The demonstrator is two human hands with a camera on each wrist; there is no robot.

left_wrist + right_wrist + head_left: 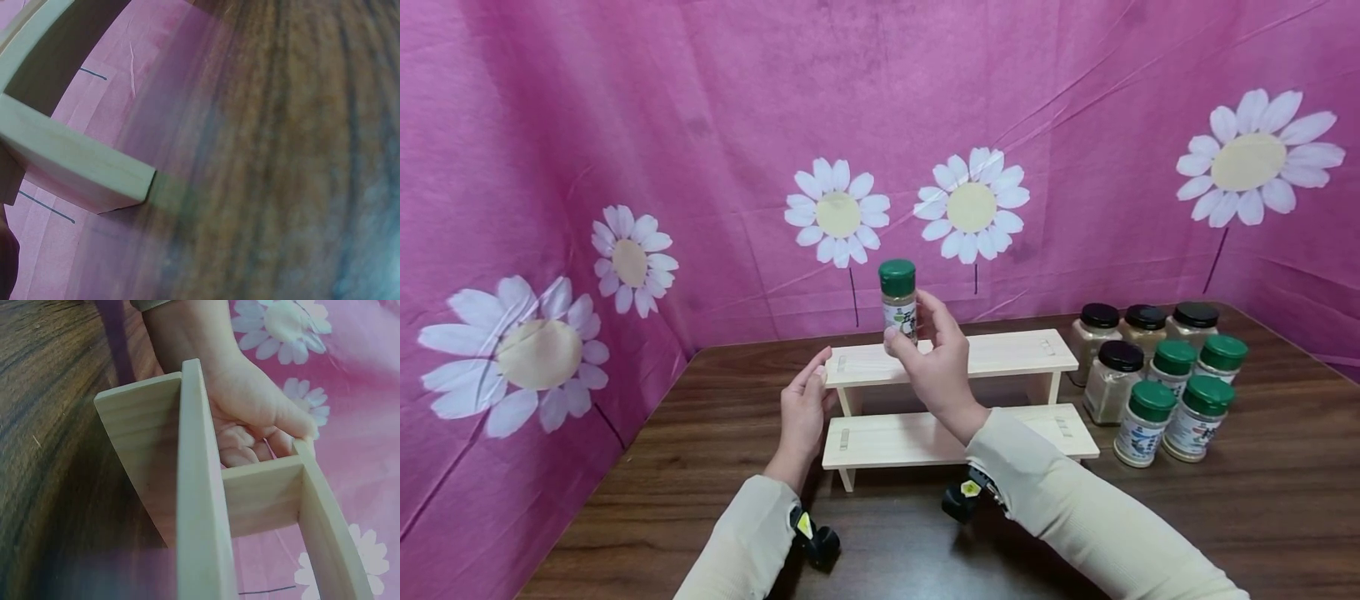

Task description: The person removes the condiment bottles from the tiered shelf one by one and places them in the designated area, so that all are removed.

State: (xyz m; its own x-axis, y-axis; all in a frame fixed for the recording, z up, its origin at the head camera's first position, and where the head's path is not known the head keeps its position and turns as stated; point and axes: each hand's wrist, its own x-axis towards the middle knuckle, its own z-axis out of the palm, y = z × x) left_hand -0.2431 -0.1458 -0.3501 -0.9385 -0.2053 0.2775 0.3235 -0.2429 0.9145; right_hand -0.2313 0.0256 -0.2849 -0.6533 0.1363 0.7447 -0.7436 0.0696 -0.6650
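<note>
A small spice jar [898, 302] with a green lid and a printed label is upright over the upper board of a two-step wooden rack [880, 443]. My right hand [942, 367] holds it between thumb and fingers; whether its base meets the board cannot be told. My left hand [803, 412] grips the left end of the upper board. In the right wrist view, the left hand [250, 403] has its thumb on the board's end and its other fingers curled beside the rack's side panel [262, 497]. Part of the rack [75, 153] shows in the left wrist view.
Right of the rack, several jars stand grouped on the dark wooden table [700, 492]: black-lidded ones such as this square jar [1111, 387], and green-lidded ones such as this round jar [1141, 429]. A pink cloth [722, 100] with daisies hangs behind.
</note>
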